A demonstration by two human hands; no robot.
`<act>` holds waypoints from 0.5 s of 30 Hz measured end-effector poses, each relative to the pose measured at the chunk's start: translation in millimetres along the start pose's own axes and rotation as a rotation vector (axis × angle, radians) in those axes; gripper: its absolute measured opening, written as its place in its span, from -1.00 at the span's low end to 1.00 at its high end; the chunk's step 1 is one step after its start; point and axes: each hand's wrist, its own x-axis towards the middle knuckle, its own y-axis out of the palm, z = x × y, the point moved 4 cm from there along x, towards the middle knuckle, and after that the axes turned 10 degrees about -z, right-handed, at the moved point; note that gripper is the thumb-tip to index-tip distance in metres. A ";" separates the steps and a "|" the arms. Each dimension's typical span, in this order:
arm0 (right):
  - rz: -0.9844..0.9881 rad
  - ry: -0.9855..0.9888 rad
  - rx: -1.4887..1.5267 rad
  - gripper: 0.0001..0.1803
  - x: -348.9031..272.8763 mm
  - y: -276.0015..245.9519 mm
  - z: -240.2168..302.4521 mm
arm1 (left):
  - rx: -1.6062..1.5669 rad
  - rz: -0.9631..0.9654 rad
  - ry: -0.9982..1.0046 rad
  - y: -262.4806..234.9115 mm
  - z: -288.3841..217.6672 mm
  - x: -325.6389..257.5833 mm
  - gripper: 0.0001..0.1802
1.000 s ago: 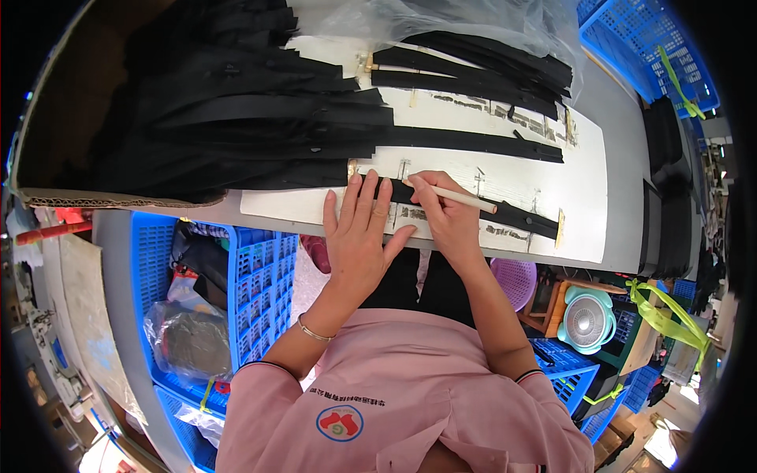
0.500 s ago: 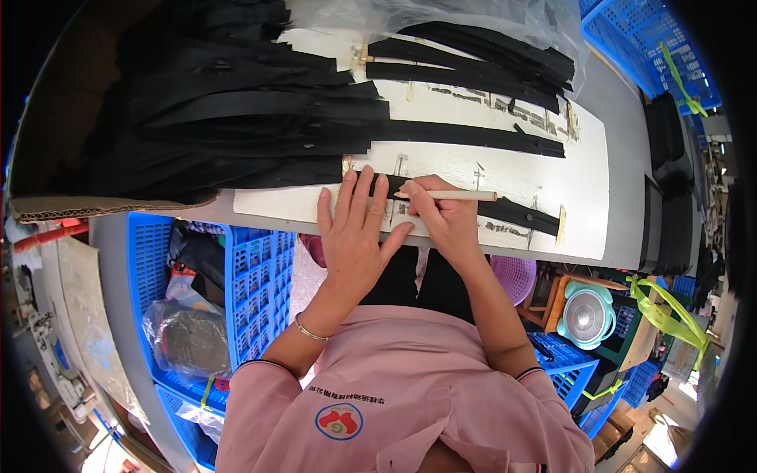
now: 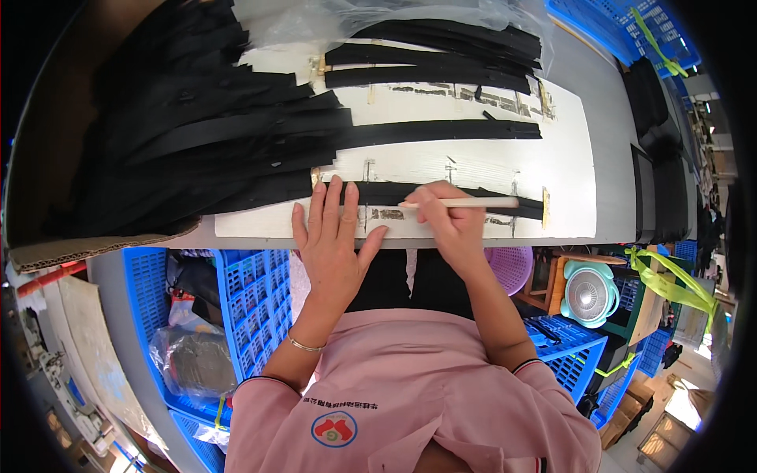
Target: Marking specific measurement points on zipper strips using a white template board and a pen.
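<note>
A black fabric strip [image 3: 386, 194] lies lengthwise along the near part of a white board [image 3: 568, 181] that bears dark marks and bits of tape. My left hand [image 3: 327, 240] rests flat over the strip's left part, fingers spread and pointing away from me. In my right hand [image 3: 453, 225], a pale pencil-like stick [image 3: 482, 202] is pinched between thumb and fingers, its body slanting out to the right. Its tip is at the strip's near edge, a short way right of my left hand; whether it touches is hard to tell.
A large heap of black strips [image 3: 197, 142] covers the table's left side, beside a cardboard edge [image 3: 110, 240]. More strips [image 3: 441, 59] lie at the back near clear plastic film [image 3: 307, 24]. Blue crates [image 3: 252, 307] stand below; a turquoise fan [image 3: 590, 296] is at lower right.
The whole view has shifted. Against the board, my right hand and the pencil-like stick have moved right along the strip; my left hand keeps its place on it.
</note>
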 end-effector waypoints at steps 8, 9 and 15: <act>-0.326 -0.138 -0.270 -0.80 1.9 -60.3 -11.8 | 0.007 0.017 0.020 -0.7 -0.9 1.6 -0.24; -0.330 -0.135 -0.269 -0.80 2.2 -60.3 -11.9 | 0.009 0.038 0.015 -1.7 -1.0 2.2 -0.23; -0.352 -0.076 -0.166 -0.78 3.4 -58.9 -15.1 | 0.012 0.093 0.012 -3.2 -2.2 2.0 -0.19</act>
